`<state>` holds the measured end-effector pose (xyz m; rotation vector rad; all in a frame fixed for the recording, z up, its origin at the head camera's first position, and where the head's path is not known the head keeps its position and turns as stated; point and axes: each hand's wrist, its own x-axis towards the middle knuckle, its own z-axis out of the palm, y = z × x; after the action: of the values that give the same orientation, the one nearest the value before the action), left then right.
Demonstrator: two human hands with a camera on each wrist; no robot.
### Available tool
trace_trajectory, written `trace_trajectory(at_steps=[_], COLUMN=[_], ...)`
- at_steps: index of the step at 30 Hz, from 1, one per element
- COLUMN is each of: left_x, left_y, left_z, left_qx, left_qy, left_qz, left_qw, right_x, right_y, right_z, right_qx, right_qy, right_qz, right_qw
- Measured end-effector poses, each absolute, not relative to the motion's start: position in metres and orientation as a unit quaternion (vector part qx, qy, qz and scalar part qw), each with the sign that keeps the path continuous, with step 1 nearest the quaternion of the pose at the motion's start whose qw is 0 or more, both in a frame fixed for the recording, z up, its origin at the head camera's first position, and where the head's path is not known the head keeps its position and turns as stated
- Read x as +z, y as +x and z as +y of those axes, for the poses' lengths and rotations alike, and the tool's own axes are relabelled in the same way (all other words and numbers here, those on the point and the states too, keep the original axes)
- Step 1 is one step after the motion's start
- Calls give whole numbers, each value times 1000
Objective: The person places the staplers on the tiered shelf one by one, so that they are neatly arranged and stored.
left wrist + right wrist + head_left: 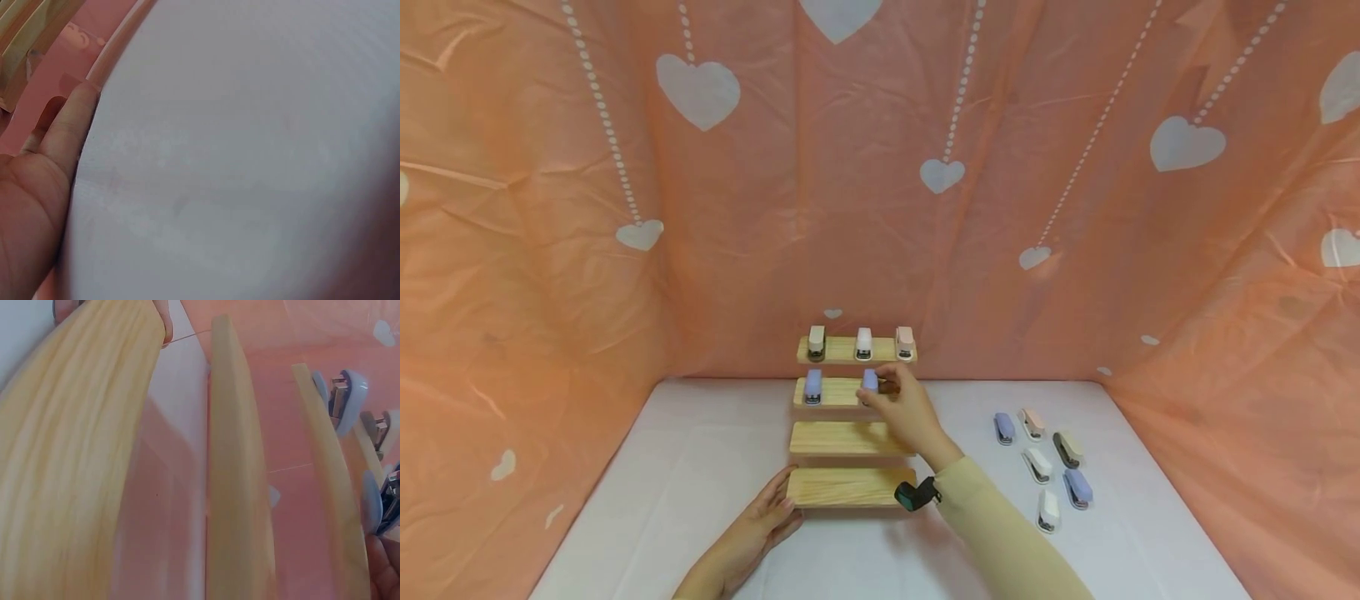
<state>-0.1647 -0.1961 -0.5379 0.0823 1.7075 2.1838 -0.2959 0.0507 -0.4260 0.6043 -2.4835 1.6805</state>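
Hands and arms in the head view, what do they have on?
Both the right hand and left hand are gloveless. The right arm wears a long, plain beige sleeve, with a small black, teal-faced device by the cuff. No left sleeve is clearly visible.

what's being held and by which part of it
The right hand holds a purple stapler from its right side in the head view, exact contact partly hidden; the left hand grips the lowest shelf by its left end.
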Motion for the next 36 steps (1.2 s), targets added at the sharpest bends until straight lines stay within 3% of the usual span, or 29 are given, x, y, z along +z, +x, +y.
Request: trace_trajectory(at_steps=[10, 20, 36], left_x=[-537, -540, -541], left_y=[-164, -165, -165], left_z=[-195, -197, -197], left_qx=[772, 773, 773], left_qy=[26, 27, 34], left_qz=[608, 607, 607], left_qw=[183, 183, 184], right_x=[-428, -434, -441], right_y=[-299, -297, -300], right_z=[48, 55, 48], right_qx=[481, 360, 348], right_qy=[192, 243, 240], right_qz=[-853, -894, -895], right_qw=[70, 114, 141])
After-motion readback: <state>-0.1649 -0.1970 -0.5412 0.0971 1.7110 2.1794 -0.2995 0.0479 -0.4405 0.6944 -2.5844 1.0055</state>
